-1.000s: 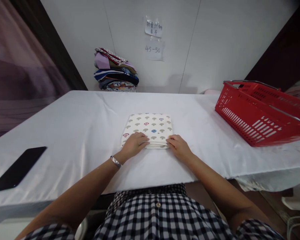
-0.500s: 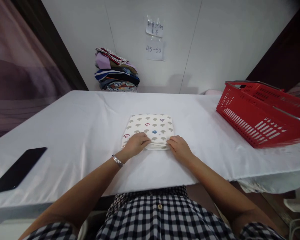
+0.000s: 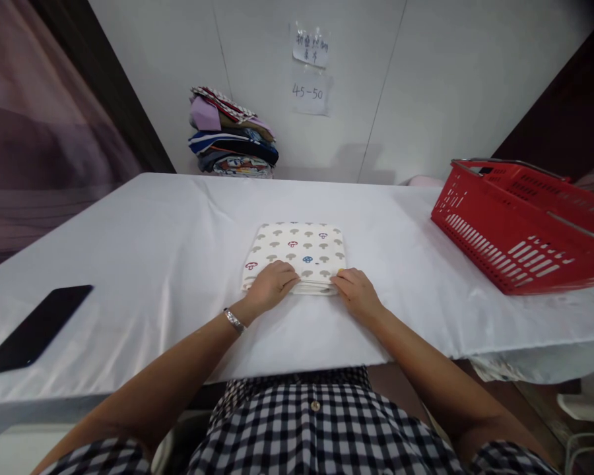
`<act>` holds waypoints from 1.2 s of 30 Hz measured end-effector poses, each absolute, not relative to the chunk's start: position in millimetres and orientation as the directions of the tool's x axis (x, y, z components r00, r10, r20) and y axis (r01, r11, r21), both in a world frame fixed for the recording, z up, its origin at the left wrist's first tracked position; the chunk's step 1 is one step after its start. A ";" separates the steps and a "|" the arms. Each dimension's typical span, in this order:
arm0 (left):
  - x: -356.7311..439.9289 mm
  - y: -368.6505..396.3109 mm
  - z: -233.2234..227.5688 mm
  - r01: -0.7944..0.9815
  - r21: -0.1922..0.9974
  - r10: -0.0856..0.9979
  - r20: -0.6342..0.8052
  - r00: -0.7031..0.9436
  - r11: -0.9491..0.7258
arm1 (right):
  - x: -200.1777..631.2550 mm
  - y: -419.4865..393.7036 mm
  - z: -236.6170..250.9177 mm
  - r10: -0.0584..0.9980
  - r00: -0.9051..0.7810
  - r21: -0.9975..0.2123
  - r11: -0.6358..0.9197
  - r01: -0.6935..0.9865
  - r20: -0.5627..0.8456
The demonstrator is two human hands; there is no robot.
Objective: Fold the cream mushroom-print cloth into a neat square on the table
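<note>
A white cloth [image 3: 299, 248] printed with grey, red and blue mushrooms lies folded into a thick, roughly square bundle on the white-covered table [image 3: 178, 244]. My left hand [image 3: 272, 284] pinches its near edge left of the middle, fingers closed on the fabric. At the near right corner, my right hand [image 3: 356, 290] grips the same edge between thumb and fingers. Several folded layers show along the near side between the two hands. A silver bracelet [image 3: 234, 320] circles my left wrist.
A red plastic basket [image 3: 505, 231] with metal handles stands at the table's right. A black phone [image 3: 37, 330] lies at the left. Behind the far edge rises a stack of folded cloths [image 3: 232, 138], against a wall with two paper notes [image 3: 309, 92].
The hands and the folded cloth stay practically where they were, both hands still on the near edge. The view has shifted slightly.
</note>
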State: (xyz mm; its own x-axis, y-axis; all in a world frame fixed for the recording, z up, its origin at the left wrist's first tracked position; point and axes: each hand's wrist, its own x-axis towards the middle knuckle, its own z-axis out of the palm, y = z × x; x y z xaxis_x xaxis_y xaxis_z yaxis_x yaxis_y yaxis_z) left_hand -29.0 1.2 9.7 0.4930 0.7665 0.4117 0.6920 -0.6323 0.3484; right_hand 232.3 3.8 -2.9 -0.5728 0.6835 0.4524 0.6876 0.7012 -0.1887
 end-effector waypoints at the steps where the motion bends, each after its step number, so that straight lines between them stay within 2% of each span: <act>1: -29.3 1.4 9.0 0.692 0.345 0.765 0.412 0.495 -0.634 | 232.4 3.4 -2.1 0.682 -0.578 -0.185 0.703 0.686 0.449; 15: -28.9 3.5 10.4 0.701 0.324 0.765 0.389 0.514 -0.636 | 231.4 1.9 1.4 0.682 -0.602 -0.130 0.699 0.703 0.415; 20: -26.1 1.0 11.4 0.716 0.336 0.782 0.391 0.485 -0.612 | 234.4 3.6 3.2 0.673 -0.616 -0.164 0.719 0.675 0.410; 27: -24.4 2.0 8.2 0.729 0.387 0.818 0.384 0.429 -0.564 | 240.2 -4.5 2.9 0.712 -0.584 -0.184 0.681 0.708 0.389; 36: -26.0 3.2 8.2 0.711 0.348 0.785 0.385 0.486 -0.611 | 239.8 5.1 6.8 0.706 -0.552 -0.196 0.678 0.709 0.443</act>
